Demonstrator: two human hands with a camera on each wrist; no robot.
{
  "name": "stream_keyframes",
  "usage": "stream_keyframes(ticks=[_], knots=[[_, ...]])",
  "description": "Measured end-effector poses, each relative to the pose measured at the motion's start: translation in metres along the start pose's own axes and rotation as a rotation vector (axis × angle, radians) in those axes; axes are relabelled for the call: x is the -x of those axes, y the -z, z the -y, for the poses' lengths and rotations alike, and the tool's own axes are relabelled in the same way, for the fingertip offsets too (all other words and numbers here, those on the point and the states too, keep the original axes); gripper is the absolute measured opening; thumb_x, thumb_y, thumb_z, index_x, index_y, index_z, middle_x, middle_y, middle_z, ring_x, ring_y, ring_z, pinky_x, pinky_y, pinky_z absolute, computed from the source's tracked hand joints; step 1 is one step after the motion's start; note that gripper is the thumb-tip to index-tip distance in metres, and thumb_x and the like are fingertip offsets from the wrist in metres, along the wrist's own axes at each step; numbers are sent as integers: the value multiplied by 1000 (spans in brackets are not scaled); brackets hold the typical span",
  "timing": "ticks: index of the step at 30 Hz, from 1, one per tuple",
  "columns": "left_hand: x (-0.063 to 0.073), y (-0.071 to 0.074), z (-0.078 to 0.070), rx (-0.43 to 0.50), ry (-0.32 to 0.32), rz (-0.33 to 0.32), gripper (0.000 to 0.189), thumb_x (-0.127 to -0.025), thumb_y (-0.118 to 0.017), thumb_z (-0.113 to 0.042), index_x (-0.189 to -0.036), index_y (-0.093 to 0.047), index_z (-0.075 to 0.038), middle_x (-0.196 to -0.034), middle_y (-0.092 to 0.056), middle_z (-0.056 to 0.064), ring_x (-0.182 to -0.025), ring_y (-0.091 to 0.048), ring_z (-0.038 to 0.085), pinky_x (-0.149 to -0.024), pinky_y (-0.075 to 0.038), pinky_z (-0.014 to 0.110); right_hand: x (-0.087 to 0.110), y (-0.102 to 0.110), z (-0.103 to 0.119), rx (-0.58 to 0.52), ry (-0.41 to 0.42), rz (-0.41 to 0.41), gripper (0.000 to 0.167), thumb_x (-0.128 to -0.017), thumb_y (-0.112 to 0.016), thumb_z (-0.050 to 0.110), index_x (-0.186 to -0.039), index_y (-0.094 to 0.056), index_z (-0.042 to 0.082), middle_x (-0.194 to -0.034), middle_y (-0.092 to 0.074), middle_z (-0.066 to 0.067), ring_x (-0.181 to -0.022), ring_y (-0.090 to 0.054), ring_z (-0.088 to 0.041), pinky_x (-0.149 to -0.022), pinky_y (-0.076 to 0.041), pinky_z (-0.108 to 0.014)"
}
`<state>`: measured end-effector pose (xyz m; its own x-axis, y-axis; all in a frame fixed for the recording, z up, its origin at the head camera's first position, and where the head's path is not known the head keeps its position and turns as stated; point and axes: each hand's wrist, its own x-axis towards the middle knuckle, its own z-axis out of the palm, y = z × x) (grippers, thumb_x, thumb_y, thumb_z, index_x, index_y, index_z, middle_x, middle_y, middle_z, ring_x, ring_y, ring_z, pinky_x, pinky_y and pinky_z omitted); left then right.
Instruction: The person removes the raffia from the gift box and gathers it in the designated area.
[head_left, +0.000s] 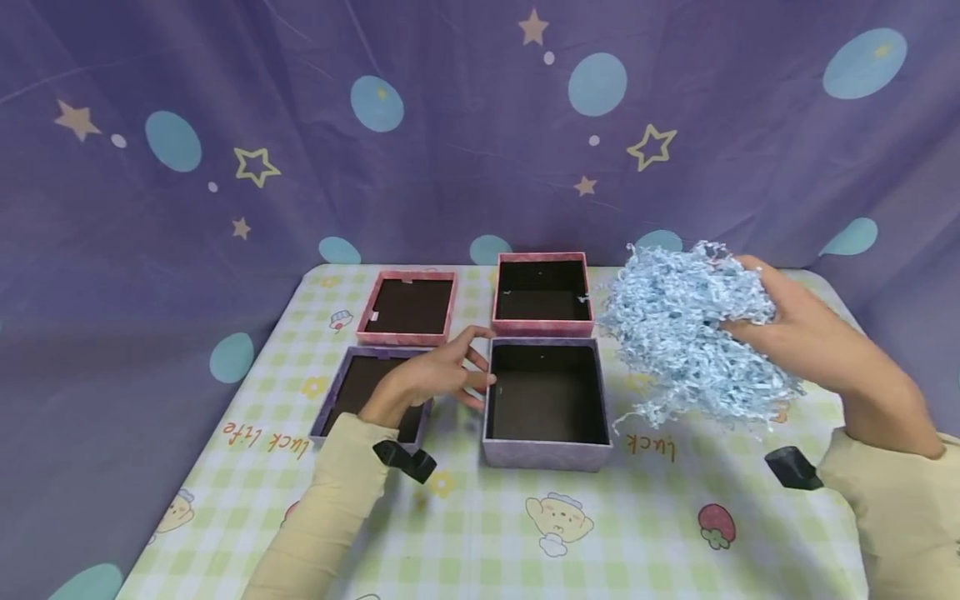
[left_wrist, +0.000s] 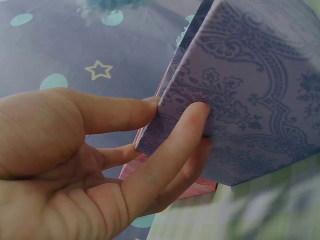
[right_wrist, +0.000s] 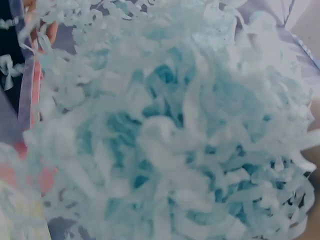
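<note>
My right hand point(head_left: 795, 333) grips a big fluffy clump of light blue shredded paper point(head_left: 682, 333) in the air, right of the boxes. The clump fills most of the right wrist view, and loose strands hang from it. My left hand point(head_left: 442, 371) touches the left outer wall of an open purple box point(head_left: 547, 454) with black inside. In the left wrist view, fingertips point(left_wrist: 197, 112) rest on the box's patterned purple side point(left_wrist: 250, 105), and another digit reaches its rim edge. Nothing but small blue shreds shows inside this box.
Behind the purple box stands an open pink box point(head_left: 543, 327) with black inside. At left lie a shallow pink lid point(head_left: 405, 339) and a purple lid point(head_left: 330, 408), partly covered by my left forearm. A checked cloth point(head_left: 637, 517) covers the table; a purple curtain point(head_left: 480, 150) hangs behind.
</note>
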<state>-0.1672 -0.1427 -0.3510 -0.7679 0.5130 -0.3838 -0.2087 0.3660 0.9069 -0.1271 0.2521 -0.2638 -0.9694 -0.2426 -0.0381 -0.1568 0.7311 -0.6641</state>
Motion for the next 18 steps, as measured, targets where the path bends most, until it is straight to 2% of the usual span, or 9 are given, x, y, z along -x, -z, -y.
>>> stream_keyframes(ticks=[4,6,8,11,12,13,14,15,18], knots=[[0,0,0,-2,8,-1,64,-91,-58,3,-143,-24,-15,-111,-40,19,-91,-61,29,-81,-56,51,9,5,-22,11,-8,2,81,-94,-58,12,-154,-5,5,-157,-7,-25,-143,-5,-45,-102,-19,-73],[1,0,0,-1,11,-1,64,-91,-58,3,-143,-24,-15,-111,-40,19,-93,-61,31,-80,-57,49,13,4,-35,31,20,-10,76,-93,-59,7,-153,-12,6,-156,-13,-23,-146,-8,-34,-109,-22,-63],[1,0,1,0,10,0,65,-91,-58,3,-143,-24,-15,-111,-40,19,-93,-61,31,-79,-58,47,17,2,-52,44,87,-24,70,-90,-60,2,-150,-24,7,-151,-25,-20,-143,-14,-13,-113,-26,-41],[1,0,1,-1,7,0,65,-91,-58,3,-143,-24,-16,-111,-40,18,-92,-61,30,-77,-59,46,21,-3,-74,75,165,-43,66,-84,-64,-6,-142,-35,6,-139,-38,-15,-124,-24,15,-95,-26,-8],[0,0,2,-2,5,2,65,-91,-58,3,-143,-24,-15,-111,-40,18,-92,-61,30,-77,-59,45,23,-5,-80,77,179,-37,67,-83,-65,-7,-141,-35,4,-138,-38,-17,-122,-23,19,-100,-28,-15],[0,0,2,-2,5,1,65,-91,-58,3,-143,-24,-16,-111,-40,18,-92,-61,30,-76,-59,45,23,-7,-87,81,192,-37,67,-81,-66,-8,-140,-36,3,-136,-39,-16,-117,-22,23,-94,-26,-7],[0,0,2,-2,5,2,65,-91,-58,3,-142,-24,-16,-110,-40,18,-92,-61,30,-76,-59,45,24,-9,-92,74,180,-18,67,-82,-65,-8,-141,-34,3,-139,-38,-18,-120,-21,21,-101,-27,-14],[0,0,2,-1,4,2,65,-91,-58,3,-142,-24,-16,-110,-40,18,-92,-61,30,-76,-59,45,24,-11,-98,78,180,-11,68,-81,-66,-8,-141,-35,2,-138,-38,-20,-122,-23,18,-99,-27,-12],[-1,0,3,-3,1,4,65,-91,-58,4,-142,-24,-15,-110,-40,18,-91,-60,29,-75,-59,44,26,-16,-112,94,143,38,68,-83,-66,-3,-143,-33,2,-143,-33,-26,-131,-21,7,-103,-27,-23]])
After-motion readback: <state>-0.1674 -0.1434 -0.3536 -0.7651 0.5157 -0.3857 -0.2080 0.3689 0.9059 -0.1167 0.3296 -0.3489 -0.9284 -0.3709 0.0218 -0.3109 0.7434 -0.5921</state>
